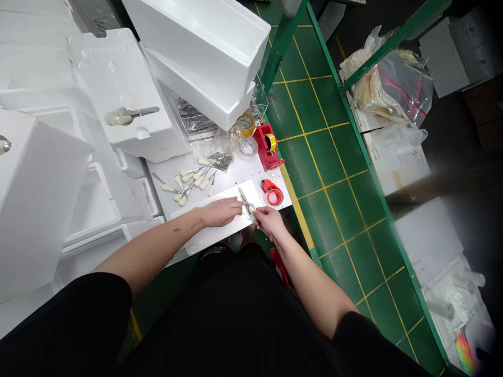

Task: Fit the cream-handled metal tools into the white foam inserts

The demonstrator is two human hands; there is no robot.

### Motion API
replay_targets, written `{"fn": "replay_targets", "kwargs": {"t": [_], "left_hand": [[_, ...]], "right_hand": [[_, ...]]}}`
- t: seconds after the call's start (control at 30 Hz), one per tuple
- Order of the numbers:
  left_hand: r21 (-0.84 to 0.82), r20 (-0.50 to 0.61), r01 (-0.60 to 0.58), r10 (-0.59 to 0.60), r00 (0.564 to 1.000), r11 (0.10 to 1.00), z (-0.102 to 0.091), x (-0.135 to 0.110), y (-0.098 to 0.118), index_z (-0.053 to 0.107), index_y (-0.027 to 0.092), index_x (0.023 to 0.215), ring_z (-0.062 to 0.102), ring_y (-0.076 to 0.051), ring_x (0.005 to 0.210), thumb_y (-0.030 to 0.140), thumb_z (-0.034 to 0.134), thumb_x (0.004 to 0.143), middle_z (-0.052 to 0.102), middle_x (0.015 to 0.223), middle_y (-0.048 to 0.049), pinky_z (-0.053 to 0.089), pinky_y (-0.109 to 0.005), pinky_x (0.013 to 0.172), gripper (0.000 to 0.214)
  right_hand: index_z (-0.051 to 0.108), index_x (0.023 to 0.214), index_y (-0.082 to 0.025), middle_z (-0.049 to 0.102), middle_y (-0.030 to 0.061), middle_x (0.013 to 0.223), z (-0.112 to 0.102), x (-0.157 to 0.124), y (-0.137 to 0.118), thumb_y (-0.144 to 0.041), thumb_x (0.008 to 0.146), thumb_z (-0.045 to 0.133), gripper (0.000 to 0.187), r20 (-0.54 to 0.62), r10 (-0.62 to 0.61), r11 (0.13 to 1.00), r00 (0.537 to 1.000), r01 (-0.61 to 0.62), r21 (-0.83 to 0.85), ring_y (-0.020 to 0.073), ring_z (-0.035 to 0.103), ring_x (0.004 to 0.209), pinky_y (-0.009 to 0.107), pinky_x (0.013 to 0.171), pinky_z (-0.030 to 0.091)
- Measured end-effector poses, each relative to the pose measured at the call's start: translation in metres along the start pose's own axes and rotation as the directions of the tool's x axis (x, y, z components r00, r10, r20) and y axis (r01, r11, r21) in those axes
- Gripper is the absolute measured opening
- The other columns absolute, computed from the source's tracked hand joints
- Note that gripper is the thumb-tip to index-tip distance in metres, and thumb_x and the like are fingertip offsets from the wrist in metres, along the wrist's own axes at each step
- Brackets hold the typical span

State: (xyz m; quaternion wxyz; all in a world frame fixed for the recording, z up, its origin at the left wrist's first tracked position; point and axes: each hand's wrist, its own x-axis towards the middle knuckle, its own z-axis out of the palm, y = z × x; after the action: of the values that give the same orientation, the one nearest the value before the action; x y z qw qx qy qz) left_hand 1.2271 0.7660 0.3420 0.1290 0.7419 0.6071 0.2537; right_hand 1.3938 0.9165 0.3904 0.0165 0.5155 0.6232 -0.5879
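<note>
While the right hand (272,220) pinched a small tool (244,200), the left hand (221,212) curled just beside it, its grip unclear. A loose pinch could drop the tool.

A factory packing workshop is shown, as indicated by the green floor (326,173) marked with a yellow grid and the white foam boxes (118,89) stacked at the worktop (251,175). Small handled tools (184,180) and red tape dispensers (269,146) are laid out there, while plastic bags (387,86) are piled beyond a green metal frame (283,47).
</note>
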Motion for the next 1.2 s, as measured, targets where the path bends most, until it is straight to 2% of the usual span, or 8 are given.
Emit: {"fn": "replay_targets", "kwargs": {"t": [0.13,0.3,0.4,0.57,0.77,0.97,1.07,1.2], "left_hand": [[-0.065,-0.086,0.179,-0.184,0.979,0.982,-0.015,-0.01,-0.006,0.067,0.013,0.115,0.057,-0.026,0.127,0.009,0.043,0.092,0.067,0.126,-0.013,0.047,-0.044,0.108,0.034],[-0.007,-0.086,0.228,-0.228,0.97,0.974,-0.006,0.015,0.001,0.065,0.012,0.125,0.054,-0.027,0.13,0.011,0.048,0.091,0.063,0.133,-0.0138,0.042,-0.046,0.112,0.038],[0.092,-0.067,0.262,-0.257,0.964,0.961,0.004,0.024,0.011,0.066,0.012,0.124,0.056,-0.03,0.123,0.014,0.049,0.092,0.066,0.126,-0.0143,0.037,-0.053,0.115,0.037],[0.174,-0.11,0.325,-0.31,0.944,0.929,0.003,0.023,0.025,0.07,0.018,0.118,0.053,-0.034,0.123,0.011,0.048,0.091,0.07,0.113,-0.0127,0.021,-0.064,0.118,0.036],[0.049,-0.17,0.329,-0.317,0.933,0.943,0.004,0.088,0.017,0.057,0.012,0.138,0.038,-0.027,0.144,0.013,0.047,0.09,0.053,0.147,-0.0134,0.029,-0.046,0.122,0.049],[0.036,-0.256,0.428,-0.406,0.877,0.903,0.028,0.126,0.002,0.064,0.014,0.131,0.042,-0.031,0.143,0.012,0.048,0.087,0.06,0.141,-0.0135,0.011,-0.06,0.124,0.047],[0.11,-0.304,0.49,-0.44,0.845,0.865,0.033,0.124,0.002,0.064,0.013,0.131,0.035,-0.034,0.147,0.018,0.05,0.087,0.053,0.149,-0.0152,0.004,-0.065,0.123,0.046],[0.15,-0.344,0.61,-0.538,0.77,0.778,0.033,0.127,0.003,0.066,0.011,0.126,0.03,-0.039,0.149,0.025,0.054,0.088,0.047,0.153,-0.0179,0.004,-0.066,0.123,0.043]], "right_hand": [[0.056,0.076,-0.021,0.062,-0.0032,0.059,0.01,-0.002,-0.002,-0.031,0.073,0.076,0.022,-0.11,-0.093,0.957,0.99,0.058,-0.285,0.0147,0.057,0.053,0.026,0.052,0.045],[0.063,0.081,-0.019,0.065,0.0059,0.085,0.019,0.002,-0.006,-0.033,0.085,0.068,0.015,-0.028,-0.384,0.585,0.923,0.22,-0.781,0.0197,0.06,0.079,0.03,0.072,0.046],[0.067,0.097,-0.018,0.059,0.012,0.11,0.02,0.005,-0.005,-0.034,0.088,0.067,0.019,0.022,-0.434,0.41,0.9,0.22,-0.885,0.0237,0.058,0.094,0.033,0.078,0.046],[0.069,0.11,-0.025,0.057,0.0085,0.109,0.011,0.005,-0.001,-0.037,0.092,0.064,0.022,0.187,-0.443,0.276,0.877,0.332,-0.902,0.024,0.054,0.102,0.033,0.085,0.046],[0.074,0.111,-0.023,0.062,0.0114,0.106,0.011,0.01,-0.001,-0.039,0.096,0.055,0.028,0.192,-0.435,0.255,0.88,0.325,-0.911,0.0251,0.059,0.096,0.037,0.083,0.047],[0.077,0.1,-0.023,0.067,0.0077,0.1,-0.028,0.012,-0.004,-0.033,0.092,0.062,0.02,0.399,-0.455,0.424,0.796,0.588,-0.689,0.0184,0.065,0.085,0.029,0.078,0.052],[0.074,0.102,-0.02,0.069,0.0064,0.097,-0.076,0.047,-0.042,-0.024,0.091,0.056,0.021,0.291,-0.582,0.509,0.759,0.62,-0.597,0.0161,0.065,0.083,0.028,0.082,0.053],[0.063,0.122,-0.016,0.069,0.0111,0.11,-0.107,0.147,-0.138,-0.024,0.087,0.058,0.037,0.088,-0.644,0.531,0.76,0.527,-0.663,0.0221,0.065,0.101,0.035,0.096,0.049]]}}
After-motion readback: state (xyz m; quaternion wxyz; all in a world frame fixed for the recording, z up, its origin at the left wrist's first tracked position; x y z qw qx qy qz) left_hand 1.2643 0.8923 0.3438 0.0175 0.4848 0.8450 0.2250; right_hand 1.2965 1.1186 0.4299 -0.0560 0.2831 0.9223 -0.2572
